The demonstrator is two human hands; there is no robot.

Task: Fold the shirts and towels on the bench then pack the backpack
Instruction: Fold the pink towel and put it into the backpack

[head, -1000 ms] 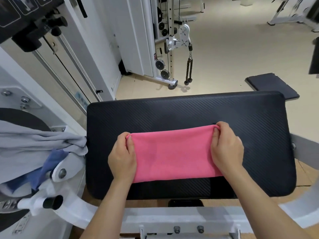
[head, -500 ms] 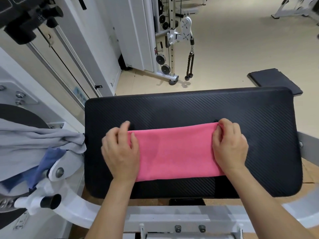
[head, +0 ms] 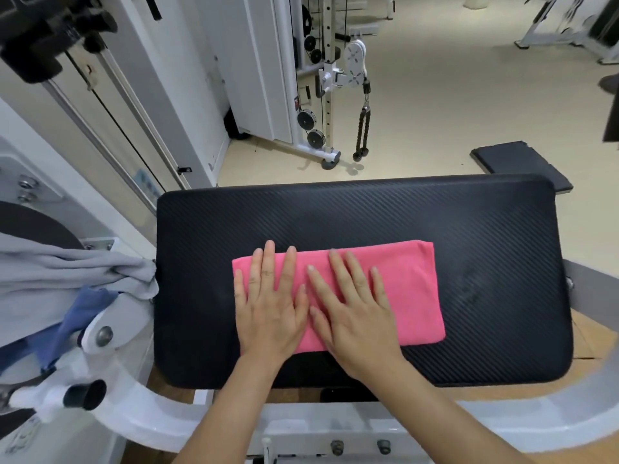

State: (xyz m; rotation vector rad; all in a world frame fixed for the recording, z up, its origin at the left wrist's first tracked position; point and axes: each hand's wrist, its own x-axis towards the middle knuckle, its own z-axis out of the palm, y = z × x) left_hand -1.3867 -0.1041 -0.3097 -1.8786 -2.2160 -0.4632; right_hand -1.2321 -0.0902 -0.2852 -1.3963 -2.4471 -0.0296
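Head view shows a folded pink cloth towel (head: pixel 395 293) lying on the near middle of a black ribbed padded bench (head: pixel 368 216). Left hand (head: pixel 269 309) and right hand (head: pixel 355 316) rest flat on the towel's left part, side by side, fingers straight and slightly spread. Grey and blue garments (head: pixel 63 279) hang over white machine parts at left.

Even indoor light, wide-angle bending, blurred corners
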